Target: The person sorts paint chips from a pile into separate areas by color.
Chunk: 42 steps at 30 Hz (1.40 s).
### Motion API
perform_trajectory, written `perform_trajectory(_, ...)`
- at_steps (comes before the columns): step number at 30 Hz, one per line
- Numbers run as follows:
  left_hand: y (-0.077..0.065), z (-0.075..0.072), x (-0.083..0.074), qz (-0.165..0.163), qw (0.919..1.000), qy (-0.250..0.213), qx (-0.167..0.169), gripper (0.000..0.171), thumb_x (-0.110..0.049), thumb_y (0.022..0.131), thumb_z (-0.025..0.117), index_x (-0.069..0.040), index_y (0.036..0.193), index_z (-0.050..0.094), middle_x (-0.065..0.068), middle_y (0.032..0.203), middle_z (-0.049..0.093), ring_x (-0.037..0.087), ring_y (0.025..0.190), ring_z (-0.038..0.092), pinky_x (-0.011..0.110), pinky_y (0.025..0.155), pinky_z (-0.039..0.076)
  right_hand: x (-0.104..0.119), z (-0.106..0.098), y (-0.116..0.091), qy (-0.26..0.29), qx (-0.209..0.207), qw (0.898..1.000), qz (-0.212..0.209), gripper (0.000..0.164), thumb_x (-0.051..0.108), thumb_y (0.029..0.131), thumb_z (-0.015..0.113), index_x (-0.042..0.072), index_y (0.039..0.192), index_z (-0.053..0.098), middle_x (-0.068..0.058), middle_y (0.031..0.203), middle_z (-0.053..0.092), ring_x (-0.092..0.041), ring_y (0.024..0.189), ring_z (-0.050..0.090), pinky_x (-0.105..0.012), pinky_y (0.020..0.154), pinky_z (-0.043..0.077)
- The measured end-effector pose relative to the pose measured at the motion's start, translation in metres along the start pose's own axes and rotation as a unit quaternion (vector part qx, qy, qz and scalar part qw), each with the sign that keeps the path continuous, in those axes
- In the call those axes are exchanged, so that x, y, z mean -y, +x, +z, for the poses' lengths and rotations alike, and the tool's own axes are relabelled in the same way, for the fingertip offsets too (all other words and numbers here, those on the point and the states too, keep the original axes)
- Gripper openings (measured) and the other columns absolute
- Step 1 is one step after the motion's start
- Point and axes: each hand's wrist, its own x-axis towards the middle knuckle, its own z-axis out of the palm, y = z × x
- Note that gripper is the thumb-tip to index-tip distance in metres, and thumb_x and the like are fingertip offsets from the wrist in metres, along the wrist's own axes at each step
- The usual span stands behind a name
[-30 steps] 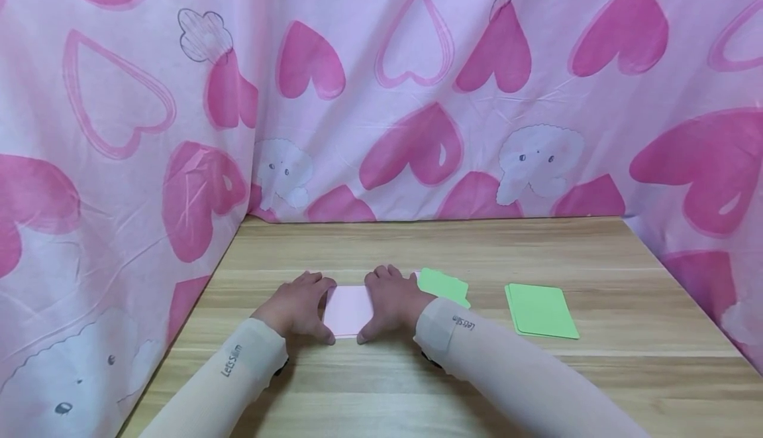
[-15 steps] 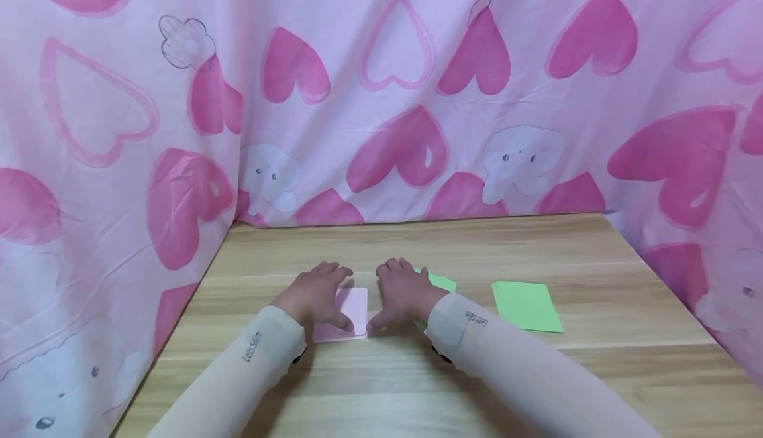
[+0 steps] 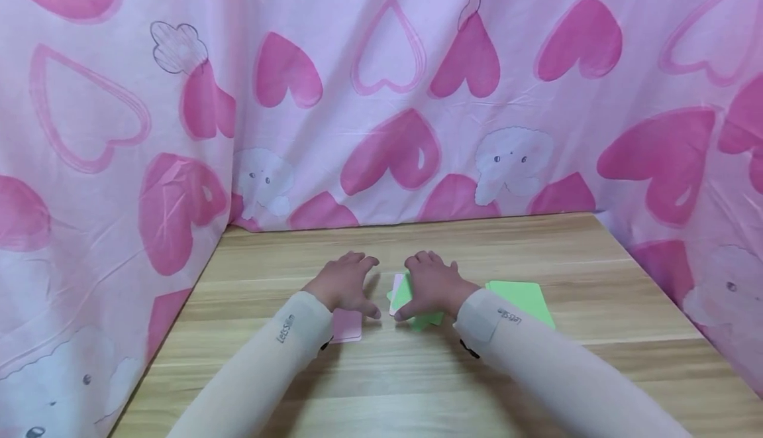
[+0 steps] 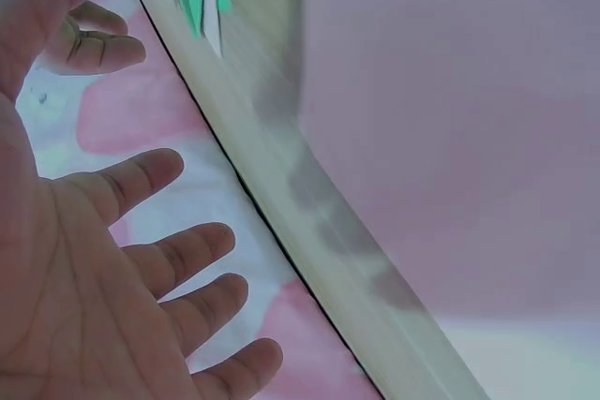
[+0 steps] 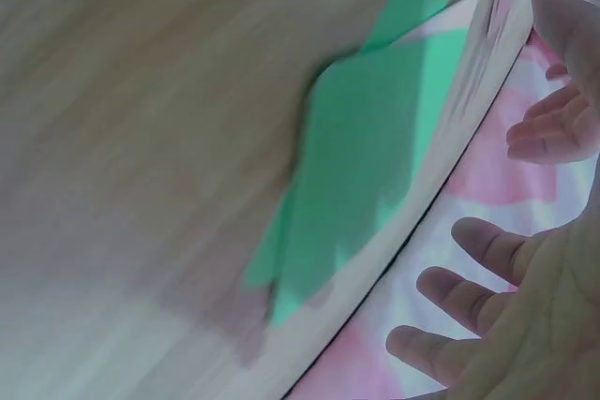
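My left hand (image 3: 347,284) hovers over the table, palm turned inward and fingers spread, with nothing in it. Partly under its wrist lies a small stack of pink cards (image 3: 348,325), which fills the right side of the left wrist view as a pink surface (image 4: 450,128). My right hand (image 3: 435,285), fingers spread too, is above a loose pile of green cards (image 3: 428,321) with a pink card (image 3: 396,291) showing at its left side. In the right wrist view the green cards (image 5: 361,152) lie askew on one another; the hand partly hides them in the head view.
A neat stack of green cards (image 3: 523,300) lies to the right, partly behind the right sleeve. The wood-grain table (image 3: 381,385) is bordered at the back and sides by a pink heart-patterned curtain (image 3: 381,126).
Both hands have left the sides of the pink stack and moved right. The right hand is now over the loose green and pink pile. The head view has shifted slightly.
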Motion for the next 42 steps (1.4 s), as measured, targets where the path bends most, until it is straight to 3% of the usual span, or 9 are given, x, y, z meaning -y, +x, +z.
perform_trajectory(10, 0.022, 0.012, -0.02, 0.012, 0.9997, -0.004, 0.019, 0.107, -0.052, 0.07, 0.094, -0.022, 0.159, 0.045, 0.009, 0.165, 0.044, 0.031, 0.156, 0.035, 0.059, 0.125, 0.032, -0.035, 0.007, -0.012, 0.004, -0.004, 1.0, 0.029, 0.105, 0.065, 0.066, 0.092, 0.008, 0.145, 0.054, -0.011, 0.147, 0.053, -0.041, 0.148, 0.038, -0.084, 0.11, 0.03)
perform_trajectory(16, 0.033, 0.02, -0.026, 0.023, 0.9996, 0.012, 0.014, 0.104, -0.053, 0.067, 0.096, -0.021, 0.155, 0.05, 0.006, 0.154, 0.054, 0.027, 0.146, 0.046, 0.057, 0.119, 0.041, -0.042, 0.01, -0.015, -0.005, -0.006, 0.999, 0.035, 0.102, 0.066, 0.067, 0.09, 0.009, 0.143, 0.055, -0.011, 0.144, 0.053, -0.038, 0.146, 0.04, -0.084, 0.109, 0.031)
perform_trajectory(21, 0.042, 0.023, -0.03, 0.022, 0.9994, 0.014, 0.021, 0.103, -0.053, 0.066, 0.096, -0.021, 0.153, 0.052, 0.007, 0.152, 0.055, 0.028, 0.145, 0.047, 0.061, 0.119, 0.039, -0.044, 0.01, -0.018, -0.008, 0.001, 0.999, 0.04, 0.101, 0.068, 0.067, 0.089, 0.008, 0.142, 0.055, -0.012, 0.145, 0.053, -0.039, 0.147, 0.041, -0.085, 0.108, 0.032)
perform_trajectory(31, 0.047, 0.024, -0.04, 0.036, 0.9984, 0.019, 0.039, 0.095, -0.054, 0.064, 0.096, -0.021, 0.145, 0.058, 0.001, 0.132, 0.06, 0.022, 0.124, 0.052, 0.056, 0.11, 0.046, -0.046, 0.013, -0.022, -0.016, 0.011, 0.999, 0.042, 0.101, 0.066, 0.064, 0.092, 0.008, 0.138, 0.056, -0.01, 0.138, 0.055, -0.037, 0.138, 0.046, -0.085, 0.106, 0.034)
perform_trajectory(35, 0.051, 0.029, -0.041, 0.039, 0.998, 0.03, 0.041, 0.094, -0.054, 0.064, 0.097, -0.022, 0.144, 0.059, -0.001, 0.129, 0.06, 0.021, 0.123, 0.052, 0.053, 0.107, 0.048, -0.049, 0.014, -0.023, -0.015, 0.008, 0.999, 0.042, 0.097, 0.065, 0.064, 0.092, 0.009, 0.135, 0.057, -0.01, 0.136, 0.055, -0.035, 0.133, 0.048, -0.084, 0.104, 0.038)
perform_trajectory(42, 0.052, 0.027, -0.045, 0.037, 0.9981, 0.027, 0.042, 0.096, -0.053, 0.064, 0.097, -0.021, 0.146, 0.058, 0.0, 0.125, 0.06, 0.023, 0.125, 0.052, 0.057, 0.11, 0.046, -0.05, 0.014, -0.023, -0.015, 0.007, 0.999, 0.043, 0.093, 0.063, 0.065, 0.092, 0.007, 0.132, 0.057, -0.01, 0.131, 0.056, -0.036, 0.135, 0.048, -0.083, 0.105, 0.038)
